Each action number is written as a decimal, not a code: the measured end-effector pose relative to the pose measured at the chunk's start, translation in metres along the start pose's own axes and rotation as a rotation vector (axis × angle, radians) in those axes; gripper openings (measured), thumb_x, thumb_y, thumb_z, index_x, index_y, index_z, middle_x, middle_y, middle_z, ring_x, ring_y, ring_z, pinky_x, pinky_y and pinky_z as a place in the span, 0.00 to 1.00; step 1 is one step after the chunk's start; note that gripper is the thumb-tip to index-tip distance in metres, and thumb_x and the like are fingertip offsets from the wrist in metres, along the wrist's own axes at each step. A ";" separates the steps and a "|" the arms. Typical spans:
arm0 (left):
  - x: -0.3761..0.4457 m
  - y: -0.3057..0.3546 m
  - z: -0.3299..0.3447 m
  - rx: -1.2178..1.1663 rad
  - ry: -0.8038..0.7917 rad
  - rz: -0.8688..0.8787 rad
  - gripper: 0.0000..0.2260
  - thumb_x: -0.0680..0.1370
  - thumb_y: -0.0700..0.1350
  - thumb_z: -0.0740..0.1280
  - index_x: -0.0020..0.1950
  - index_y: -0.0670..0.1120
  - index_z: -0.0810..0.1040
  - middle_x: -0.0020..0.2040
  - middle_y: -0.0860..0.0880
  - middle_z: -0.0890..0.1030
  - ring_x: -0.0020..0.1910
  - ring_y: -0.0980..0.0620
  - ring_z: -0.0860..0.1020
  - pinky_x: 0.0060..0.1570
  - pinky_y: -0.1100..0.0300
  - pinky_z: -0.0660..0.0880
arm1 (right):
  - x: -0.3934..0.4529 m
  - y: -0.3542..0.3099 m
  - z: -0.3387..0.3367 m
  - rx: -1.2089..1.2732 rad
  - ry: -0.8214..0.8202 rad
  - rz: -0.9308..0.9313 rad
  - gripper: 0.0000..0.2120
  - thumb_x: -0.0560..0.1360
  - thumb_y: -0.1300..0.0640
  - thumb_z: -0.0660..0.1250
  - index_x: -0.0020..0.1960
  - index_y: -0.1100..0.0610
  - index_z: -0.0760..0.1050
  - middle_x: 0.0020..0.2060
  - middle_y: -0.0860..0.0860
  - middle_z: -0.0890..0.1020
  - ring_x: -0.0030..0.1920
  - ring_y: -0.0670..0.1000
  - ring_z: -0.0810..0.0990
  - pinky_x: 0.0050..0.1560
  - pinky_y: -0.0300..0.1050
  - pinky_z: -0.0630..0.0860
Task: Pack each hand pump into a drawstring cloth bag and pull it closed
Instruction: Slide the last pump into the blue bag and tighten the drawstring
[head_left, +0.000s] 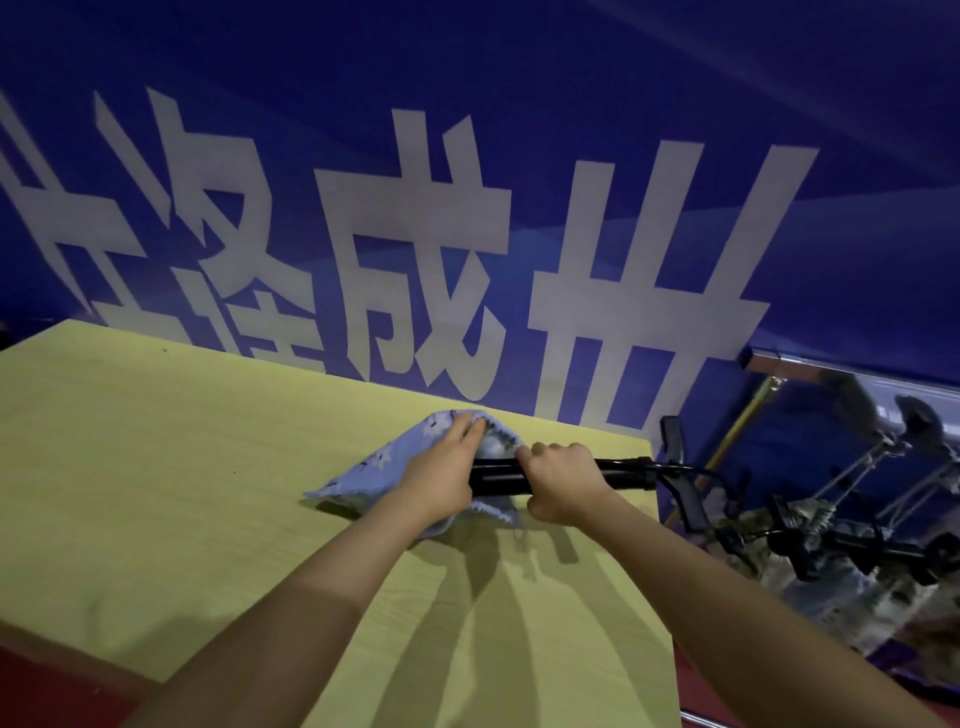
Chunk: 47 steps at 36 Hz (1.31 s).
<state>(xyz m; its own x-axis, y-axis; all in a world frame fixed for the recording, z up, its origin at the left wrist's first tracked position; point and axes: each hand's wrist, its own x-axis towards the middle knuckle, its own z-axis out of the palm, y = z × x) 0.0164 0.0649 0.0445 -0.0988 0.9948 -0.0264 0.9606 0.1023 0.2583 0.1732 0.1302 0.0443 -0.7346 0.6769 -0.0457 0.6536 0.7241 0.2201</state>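
The table (156, 467) lies bare to the left and toward the near edge, giving hands wide room to pass there. At the far right corner the cloth bag (374, 467) and black pump (623, 475) fill the space. A blue banner wall (467, 156) closes off the far edge. Beyond the right edge, black equipment (831, 519) crowds close to the table.

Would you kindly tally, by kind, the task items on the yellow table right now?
Hand pump: 1, black, gripped by the right hand
Cloth bag: 1, blue, held by the left hand
Total: 2
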 end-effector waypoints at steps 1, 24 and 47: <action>0.001 0.003 0.000 0.007 -0.012 0.021 0.35 0.75 0.35 0.63 0.77 0.46 0.49 0.78 0.51 0.48 0.65 0.43 0.69 0.41 0.53 0.70 | 0.003 -0.003 -0.004 -0.018 0.021 -0.013 0.20 0.73 0.55 0.64 0.62 0.60 0.66 0.54 0.56 0.77 0.52 0.59 0.78 0.44 0.47 0.67; 0.017 -0.018 -0.015 0.026 0.366 -0.190 0.19 0.78 0.55 0.61 0.59 0.41 0.69 0.56 0.44 0.72 0.58 0.44 0.68 0.54 0.55 0.64 | 0.025 -0.014 0.007 0.504 0.468 0.053 0.10 0.76 0.54 0.62 0.53 0.60 0.73 0.46 0.55 0.77 0.47 0.56 0.75 0.47 0.47 0.72; -0.003 -0.035 -0.007 -0.261 0.457 -0.277 0.19 0.77 0.53 0.65 0.59 0.41 0.69 0.55 0.42 0.71 0.57 0.44 0.67 0.57 0.53 0.65 | 0.046 0.001 -0.047 1.813 0.300 0.351 0.12 0.76 0.70 0.56 0.55 0.62 0.72 0.27 0.50 0.62 0.23 0.46 0.60 0.28 0.41 0.61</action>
<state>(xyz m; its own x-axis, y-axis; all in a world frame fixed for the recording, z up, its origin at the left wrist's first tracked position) -0.0184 0.0580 0.0420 -0.4940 0.8242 0.2768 0.7934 0.2971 0.5313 0.1314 0.1556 0.0878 -0.4129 0.9100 -0.0381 -0.0124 -0.0475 -0.9988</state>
